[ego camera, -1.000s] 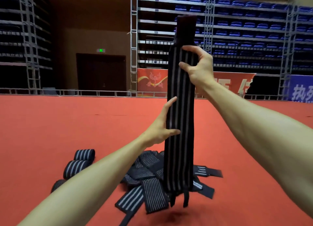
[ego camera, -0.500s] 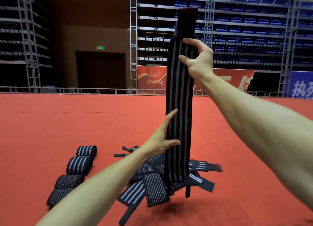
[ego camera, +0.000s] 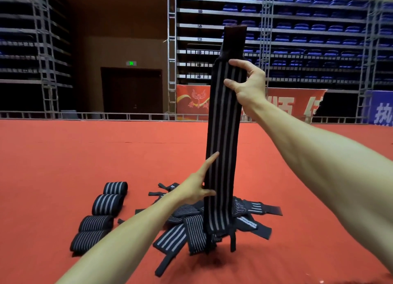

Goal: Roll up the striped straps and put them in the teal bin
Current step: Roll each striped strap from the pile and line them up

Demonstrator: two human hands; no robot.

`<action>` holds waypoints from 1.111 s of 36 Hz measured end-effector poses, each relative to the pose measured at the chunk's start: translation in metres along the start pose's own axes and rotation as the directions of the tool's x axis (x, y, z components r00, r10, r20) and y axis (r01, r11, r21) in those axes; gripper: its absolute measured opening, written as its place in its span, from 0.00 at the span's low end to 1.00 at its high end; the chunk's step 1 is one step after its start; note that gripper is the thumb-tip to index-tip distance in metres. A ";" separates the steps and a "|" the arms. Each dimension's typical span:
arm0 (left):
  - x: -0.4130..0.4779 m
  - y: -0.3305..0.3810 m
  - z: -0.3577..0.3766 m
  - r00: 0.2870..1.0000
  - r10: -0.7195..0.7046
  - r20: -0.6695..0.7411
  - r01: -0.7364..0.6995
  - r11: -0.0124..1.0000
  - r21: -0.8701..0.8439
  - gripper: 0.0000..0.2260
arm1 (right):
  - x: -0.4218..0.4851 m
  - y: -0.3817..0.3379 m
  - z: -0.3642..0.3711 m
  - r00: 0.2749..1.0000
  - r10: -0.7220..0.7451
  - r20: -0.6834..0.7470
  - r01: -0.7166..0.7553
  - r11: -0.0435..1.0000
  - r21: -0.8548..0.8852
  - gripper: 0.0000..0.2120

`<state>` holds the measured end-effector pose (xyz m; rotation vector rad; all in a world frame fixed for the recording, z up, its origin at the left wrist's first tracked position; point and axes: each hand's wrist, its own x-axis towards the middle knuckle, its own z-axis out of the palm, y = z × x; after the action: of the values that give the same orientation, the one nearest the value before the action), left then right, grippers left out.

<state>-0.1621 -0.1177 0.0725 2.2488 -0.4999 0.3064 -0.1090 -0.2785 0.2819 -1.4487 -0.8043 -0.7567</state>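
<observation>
I hold one long black strap with grey stripes (ego camera: 223, 145) upright in front of me, its plain dark end on top and its thin tails dangling just above the floor. My right hand (ego camera: 248, 84) grips it near the top, thumb and fingers wrapped over the right edge. My left hand (ego camera: 197, 188) pinches the lower part from the left, thumb on the front and index finger stretched up along the edge. Below lies a heap of loose striped straps (ego camera: 182, 222). Several rolled straps (ego camera: 106, 205) lie in a row to its left. No teal bin is in view.
Red carpet (ego camera: 63, 156) covers the floor all around the heap. A low metal rail (ego camera: 85, 114) runs along the far edge, with scaffold tiers of blue seats (ego camera: 308, 28) and a dark doorway (ego camera: 131, 90) behind it.
My left hand has slid down the strap, from its middle towards its lower part. My right hand keeps its grip near the top and the strap stays upright.
</observation>
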 end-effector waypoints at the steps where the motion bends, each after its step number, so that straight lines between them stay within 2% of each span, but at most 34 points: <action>1: -0.002 0.000 0.000 1.000 -0.005 -0.001 0.005 1.000 -0.001 0.49 | -0.001 -0.001 0.000 1.000 -0.005 0.002 0.005 1.000 0.001 0.22; 10: -0.015 0.009 0.004 1.000 -0.022 -0.002 0.022 1.000 -0.004 0.51 | -0.002 -0.017 -0.002 1.000 -0.027 0.010 0.027 1.000 -0.003 0.22; 15: -0.028 0.007 0.008 0.999 -0.051 0.013 0.050 0.997 0.057 0.51 | 0.002 -0.030 -0.006 0.999 -0.031 -0.027 0.031 0.999 0.014 0.22; 23: -0.051 0.014 0.015 0.997 -0.075 0.021 0.075 0.996 -0.040 0.47 | -0.004 -0.038 -0.007 0.999 -0.034 -0.030 0.035 0.999 0.010 0.22; 32: -0.082 0.004 0.027 0.979 -0.171 0.116 0.196 0.945 -0.261 0.45 | -0.026 -0.016 0.010 1.000 0.005 0.001 -0.005 1.000 -0.015 0.23; 40: -0.100 -0.051 0.067 0.953 -0.278 0.119 0.298 0.931 -0.212 0.46 | -0.075 0.035 0.034 0.989 0.124 0.078 -0.127 0.991 0.034 0.22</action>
<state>-0.2246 -0.1125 -0.0419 2.0794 -0.2291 -0.0017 -0.1207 -0.2471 0.1990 -1.4851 -0.7738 -0.5908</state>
